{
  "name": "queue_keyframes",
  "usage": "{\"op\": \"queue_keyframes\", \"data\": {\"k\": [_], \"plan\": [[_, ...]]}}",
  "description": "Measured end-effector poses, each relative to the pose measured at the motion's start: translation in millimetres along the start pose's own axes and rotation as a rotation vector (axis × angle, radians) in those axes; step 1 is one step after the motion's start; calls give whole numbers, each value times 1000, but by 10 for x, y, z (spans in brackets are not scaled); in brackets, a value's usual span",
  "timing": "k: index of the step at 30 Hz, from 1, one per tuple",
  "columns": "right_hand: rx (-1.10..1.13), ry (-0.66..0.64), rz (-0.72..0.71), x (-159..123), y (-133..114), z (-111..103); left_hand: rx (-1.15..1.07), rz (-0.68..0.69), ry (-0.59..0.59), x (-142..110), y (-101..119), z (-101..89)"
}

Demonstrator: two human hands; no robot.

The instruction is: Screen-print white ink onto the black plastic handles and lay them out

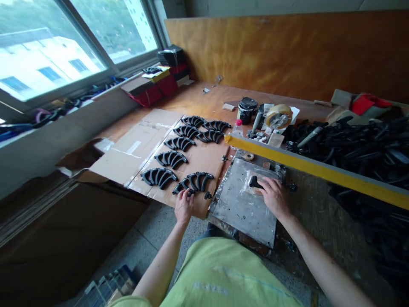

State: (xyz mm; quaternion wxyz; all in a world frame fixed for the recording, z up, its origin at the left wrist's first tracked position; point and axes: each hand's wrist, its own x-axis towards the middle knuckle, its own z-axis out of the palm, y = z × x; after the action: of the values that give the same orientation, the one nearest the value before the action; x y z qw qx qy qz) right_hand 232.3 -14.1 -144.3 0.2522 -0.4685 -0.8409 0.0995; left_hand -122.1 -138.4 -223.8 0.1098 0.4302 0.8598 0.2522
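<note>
My left hand (184,207) is at the near edge of a cardboard sheet (204,160), its fingers closed on the end of a black curved part (191,192). That part belongs to, or touches, the nearest fan-shaped row of black curved parts (201,181). Several more such rows (158,177) lie behind and to the left. Over a grey metal plate (236,209), my right hand (275,197) grips a black part with a thick, blunt head (254,182). Its narrower end is hidden in my fingers. A small black piece (208,195) lies between the cardboard and the plate.
A yellow bar (306,164) slants across the bench behind my right hand. Beyond it stand a black can (247,110), a red-capped bottle (238,127) and a tape roll (279,116). To the right, black parts are heaped in a large pile (361,140).
</note>
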Motion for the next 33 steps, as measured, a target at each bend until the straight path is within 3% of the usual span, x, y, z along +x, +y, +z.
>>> {"op": "queue_keyframes", "data": {"k": [3, 7, 10, 12, 17, 33], "plan": [[110, -125, -91, 245, -546, 246, 46, -27, -59, 110, -1, 15], [207, -356, -122, 627, -1299, 896, 61, -42, -77, 242, -17, -4], [109, -532, -77, 847, -1666, 1337, 83, -20, -58, 291, -47, -24], [9, -621, -32, 936, -1815, 1521, 102, 0, -79, 314, -67, -37], [-128, -676, 15, 996, -1942, 1699, 95, -21, -168, 385, -77, -80], [-65, -652, -13, 1129, -1730, 1773, -21, -69, -252, 665, 124, -42]]}}
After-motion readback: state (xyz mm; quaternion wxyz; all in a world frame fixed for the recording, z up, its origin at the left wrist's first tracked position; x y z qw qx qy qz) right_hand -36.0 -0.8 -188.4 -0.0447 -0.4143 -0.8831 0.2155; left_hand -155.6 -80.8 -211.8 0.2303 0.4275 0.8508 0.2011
